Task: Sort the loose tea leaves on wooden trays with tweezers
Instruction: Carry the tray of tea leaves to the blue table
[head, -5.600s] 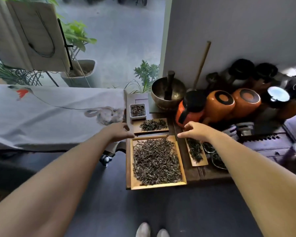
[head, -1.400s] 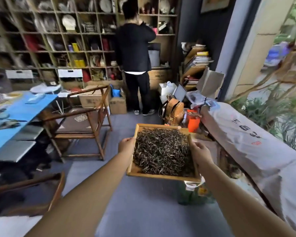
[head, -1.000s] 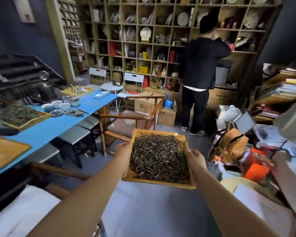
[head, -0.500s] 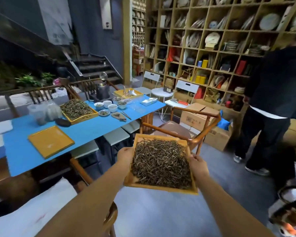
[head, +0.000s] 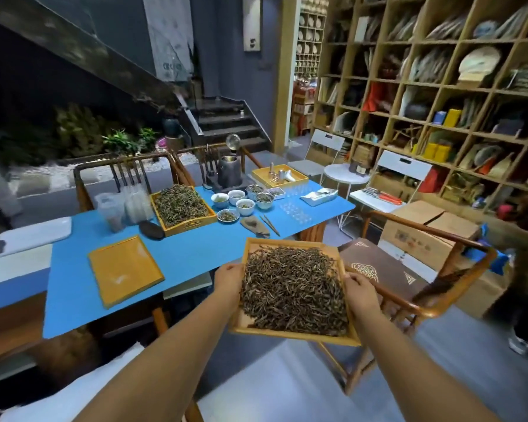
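Both hands are carrying a wooden tray (head: 293,334) heaped with dark loose tea leaves (head: 293,289) in the air, just short of the blue tabletop's (head: 189,254) near edge and above a wooden armchair (head: 409,287). The left hand (head: 230,283) is gripping the tray's left rim, fingers curled under the edge (fingertips hidden, only the knuckles showing). The right hand (head: 360,292) is gripping the right rim the same way, thumb lying on top of the rim.

Progress, as a judgement: sorting is not yet starting. The carried tray is not yet on the tabletop, and no hand is holding tweezers. A pair of tweezers (head: 270,225) is lying on the tabletop, beside a folded cloth (head: 255,226) and in front of the small white cups (head: 241,202). A second tray of greenish tea leaves (head: 183,208) is sitting toward the tabletop's far side, looking full and untouched. An empty yellow tray (head: 124,271) is waiting near the tabletop's front left (likely the target for picked leaves, but that is a guess). A kettle (head: 229,175) and another yellow tray with metal tools (head: 282,178) are standing at the back of the tabletop.

Left to do: setting the tray down in the free blue area between the empty tray and the cloth, freeing a hand, picking up the tweezers, then all the actual leaf picking.
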